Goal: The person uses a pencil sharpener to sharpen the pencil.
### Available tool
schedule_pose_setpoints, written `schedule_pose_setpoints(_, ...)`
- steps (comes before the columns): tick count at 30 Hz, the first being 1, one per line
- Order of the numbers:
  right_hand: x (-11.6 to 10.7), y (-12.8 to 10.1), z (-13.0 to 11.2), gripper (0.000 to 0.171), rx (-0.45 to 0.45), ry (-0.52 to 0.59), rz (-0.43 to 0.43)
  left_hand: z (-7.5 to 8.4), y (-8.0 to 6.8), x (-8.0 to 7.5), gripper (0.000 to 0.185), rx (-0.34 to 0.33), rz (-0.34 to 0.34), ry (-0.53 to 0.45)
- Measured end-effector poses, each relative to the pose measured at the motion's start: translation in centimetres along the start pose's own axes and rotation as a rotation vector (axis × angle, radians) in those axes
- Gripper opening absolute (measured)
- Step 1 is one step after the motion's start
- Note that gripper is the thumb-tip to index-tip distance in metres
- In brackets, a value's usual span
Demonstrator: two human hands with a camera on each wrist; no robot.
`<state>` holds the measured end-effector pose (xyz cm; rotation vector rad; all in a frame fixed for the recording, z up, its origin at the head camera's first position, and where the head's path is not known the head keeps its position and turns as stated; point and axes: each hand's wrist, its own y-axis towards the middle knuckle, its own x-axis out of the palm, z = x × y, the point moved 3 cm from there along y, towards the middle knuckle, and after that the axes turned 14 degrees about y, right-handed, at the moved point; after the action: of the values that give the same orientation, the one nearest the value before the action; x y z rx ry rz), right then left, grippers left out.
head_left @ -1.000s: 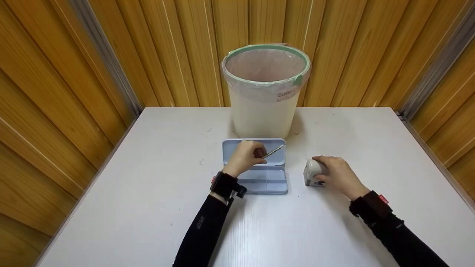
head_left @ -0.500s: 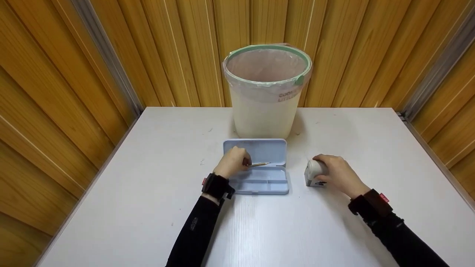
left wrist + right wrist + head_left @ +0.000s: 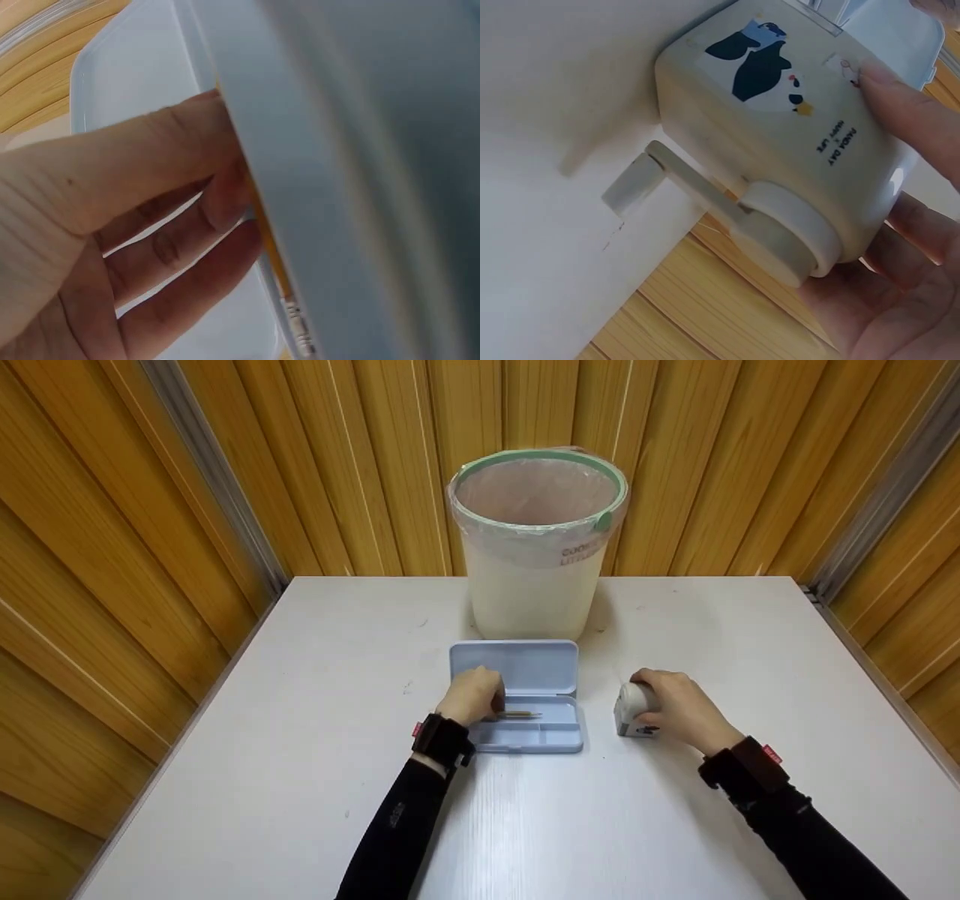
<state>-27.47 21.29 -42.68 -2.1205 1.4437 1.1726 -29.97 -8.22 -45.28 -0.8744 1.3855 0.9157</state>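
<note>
— Head view: where do things stand?

— My left hand (image 3: 471, 697) pinches a pencil (image 3: 517, 714) lying low in the near tray of the open blue pencil case (image 3: 551, 669), at the middle of the white table (image 3: 300, 720). My right hand (image 3: 675, 706) wraps the crank sharpener (image 3: 628, 711), just right of the case.

— How do I do it well?

— I judge: keep the pencil level along the tray, loosen the fingers (image 3: 150, 169) only once it rests, and keep the sharpener steady.

The pencil sharpener (image 3: 780, 142) reads "PANDA DAY" and "HAPPY LIFE"; bin-liner print is illegible.
</note>
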Motion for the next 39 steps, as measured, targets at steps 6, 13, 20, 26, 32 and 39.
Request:
schedule_pose_setpoints(6, -0.2, 0.1, -0.1, 0.046, -0.001, -0.008, 0.001, 0.1, -0.2, -0.2, 0.015, 0.015, 0.021, 0.022)
schedule_pose_setpoints(13, -0.3, 0.1, -0.2, 0.047, 0.012, -0.002, -0.003, 0.0, -0.2, -0.3, 0.014, 0.045, 0.048, -0.002)
schedule_pose_setpoints(20, -0.4, 0.2, -0.3, 0.046, 0.009, -0.010, -0.005, 0.4, 0.0, -0.8, 0.012, 0.012, 0.085, 0.075)
schedule_pose_setpoints(26, -0.3, 0.2, -0.3, 0.046, -0.004, -0.018, -0.020, 1.9, 0.2, -1.6, 0.024, 0.026, 0.135, 0.080)
schedule_pose_setpoints(32, -0.4, 0.2, -0.4, 0.044, -0.018, -0.016, -0.009, 4.9, 0.3, -1.8, 0.053, 0.096, 0.205, 0.026)
schedule_pose_setpoints(39, -1.1, 0.2, -1.8, 0.043, -0.007, -0.025, 0.123, 9.1, 0.1, -1.9, 0.074, 0.141, 0.331, -0.040)
